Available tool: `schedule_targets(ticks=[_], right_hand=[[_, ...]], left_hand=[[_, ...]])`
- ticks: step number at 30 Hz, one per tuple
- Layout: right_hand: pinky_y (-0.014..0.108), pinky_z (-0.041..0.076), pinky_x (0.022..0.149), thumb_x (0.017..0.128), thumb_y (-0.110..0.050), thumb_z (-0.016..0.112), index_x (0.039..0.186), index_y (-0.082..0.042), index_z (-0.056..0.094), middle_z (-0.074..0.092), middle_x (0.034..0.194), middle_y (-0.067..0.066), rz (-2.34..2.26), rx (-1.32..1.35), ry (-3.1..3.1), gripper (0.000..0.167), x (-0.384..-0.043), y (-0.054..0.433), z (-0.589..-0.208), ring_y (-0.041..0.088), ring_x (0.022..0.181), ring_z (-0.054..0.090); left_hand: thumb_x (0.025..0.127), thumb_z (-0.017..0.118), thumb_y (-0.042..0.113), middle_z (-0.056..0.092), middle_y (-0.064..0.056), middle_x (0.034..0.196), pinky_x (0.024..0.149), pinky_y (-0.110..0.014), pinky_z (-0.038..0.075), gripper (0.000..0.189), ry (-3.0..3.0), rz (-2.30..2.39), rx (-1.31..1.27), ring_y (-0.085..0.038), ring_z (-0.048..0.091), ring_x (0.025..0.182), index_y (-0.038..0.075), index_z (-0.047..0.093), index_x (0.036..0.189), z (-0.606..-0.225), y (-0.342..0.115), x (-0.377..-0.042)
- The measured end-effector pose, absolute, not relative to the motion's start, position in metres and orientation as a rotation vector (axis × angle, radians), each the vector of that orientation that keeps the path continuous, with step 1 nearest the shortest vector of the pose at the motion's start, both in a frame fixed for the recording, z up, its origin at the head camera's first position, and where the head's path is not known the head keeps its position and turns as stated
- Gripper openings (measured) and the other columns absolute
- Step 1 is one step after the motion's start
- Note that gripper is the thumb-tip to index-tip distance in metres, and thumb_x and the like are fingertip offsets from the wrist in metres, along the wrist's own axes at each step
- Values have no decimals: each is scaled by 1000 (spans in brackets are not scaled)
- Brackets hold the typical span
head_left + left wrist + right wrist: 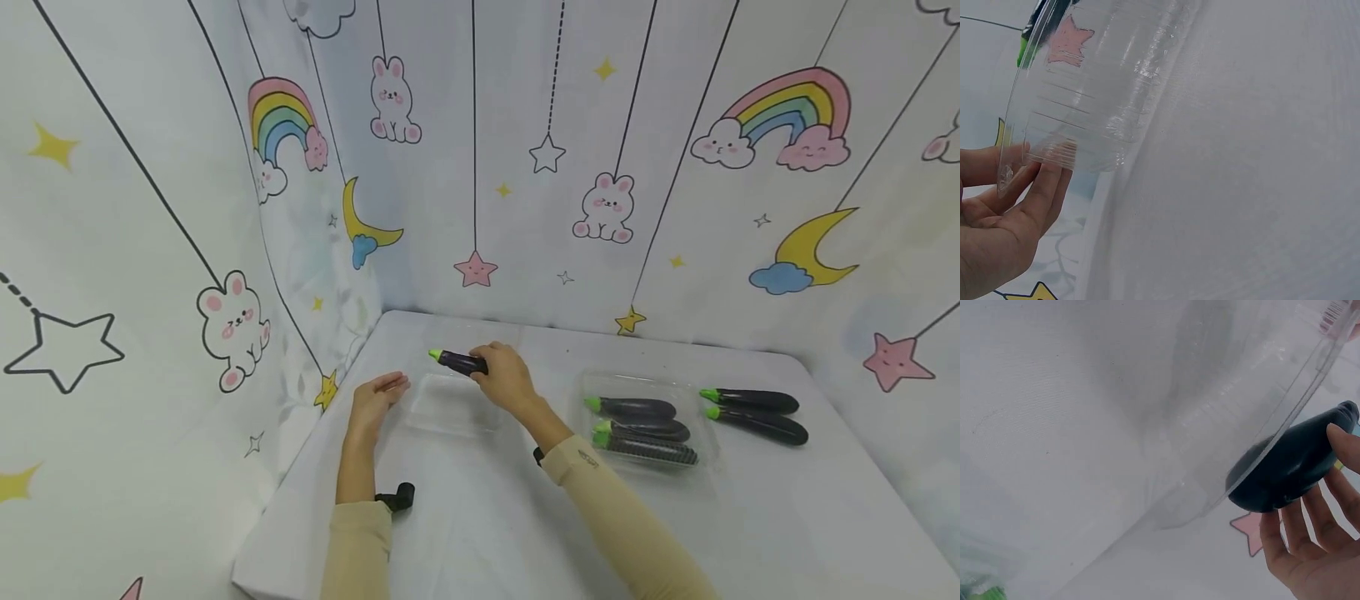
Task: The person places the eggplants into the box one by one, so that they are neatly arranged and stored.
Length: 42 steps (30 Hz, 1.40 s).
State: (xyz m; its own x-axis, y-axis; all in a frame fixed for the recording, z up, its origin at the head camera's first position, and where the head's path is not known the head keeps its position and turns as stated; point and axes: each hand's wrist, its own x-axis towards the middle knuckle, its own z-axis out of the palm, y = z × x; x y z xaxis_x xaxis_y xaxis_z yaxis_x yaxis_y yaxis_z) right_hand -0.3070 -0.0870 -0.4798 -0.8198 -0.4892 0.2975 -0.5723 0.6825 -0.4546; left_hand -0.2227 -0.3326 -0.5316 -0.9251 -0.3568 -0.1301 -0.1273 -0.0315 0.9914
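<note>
Dark-purple eggplant (460, 362), likely light, firm and slippery: grip round its thick body. Its long axis roughly follows the far edge of the surface (480, 525), stem (435, 355) toward the left edge. Your right hand (504, 377) clamps its thicker half by the clear tray (453, 408), near the far-left corner; your left hand (372, 402) extends its fingers at the tray.

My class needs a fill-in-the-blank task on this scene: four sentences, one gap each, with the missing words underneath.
1. The ____ hand is holding an eggplant in the air.
2. The stem end of that eggplant is coloured ____.
3. Beyond the containers, ____ loose eggplants lie on the table.
4. The clear container with eggplants inside is farther from the person's ____ hand.

Missing words: right; green; two; left.
</note>
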Motion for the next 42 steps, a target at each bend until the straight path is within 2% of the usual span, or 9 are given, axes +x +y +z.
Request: schedule_targets(ticks=[16, 27, 35, 42], right_hand=[[39, 56, 88, 85, -16, 88, 117, -12, 79, 74, 111, 4, 631, 894, -2779, 33, -317, -102, -502, 23, 101, 65], [38, 56, 87, 83, -18, 90, 115, -11, 79, 75, 108, 5, 515, 905, -2781, 34, -317, -106, -507, 24, 97, 65], [41, 55, 87, 87, -19, 85, 114, -12, 79, 75, 108, 4, 216, 958, -2762, 29, -317, -113, -508, 24, 99, 64], [42, 54, 87, 89, -17, 82, 114, -12, 78, 73, 108, 5, 206, 929, -2772, 26, -319, -115, -510, 24, 100, 63]], left_hand=[[103, 65, 7, 61, -23, 143, 116, -42, 41, 45, -2059, -2086, 515, -31, 59, 134, -4, 56, 146, -532, -334, -222], [104, 63, 5, 60, -23, 144, 117, -41, 41, 45, -2053, -2102, 512, -31, 58, 135, -4, 55, 146, -531, -334, -221], [104, 60, 3, 59, -24, 145, 114, -36, 44, 43, -2038, -2114, 522, -32, 58, 135, -6, 54, 146, -532, -334, -220], [105, 58, 2, 57, -25, 146, 119, -41, 39, 44, -2023, -2141, 500, -32, 56, 137, -6, 53, 147, -530, -333, -220]])
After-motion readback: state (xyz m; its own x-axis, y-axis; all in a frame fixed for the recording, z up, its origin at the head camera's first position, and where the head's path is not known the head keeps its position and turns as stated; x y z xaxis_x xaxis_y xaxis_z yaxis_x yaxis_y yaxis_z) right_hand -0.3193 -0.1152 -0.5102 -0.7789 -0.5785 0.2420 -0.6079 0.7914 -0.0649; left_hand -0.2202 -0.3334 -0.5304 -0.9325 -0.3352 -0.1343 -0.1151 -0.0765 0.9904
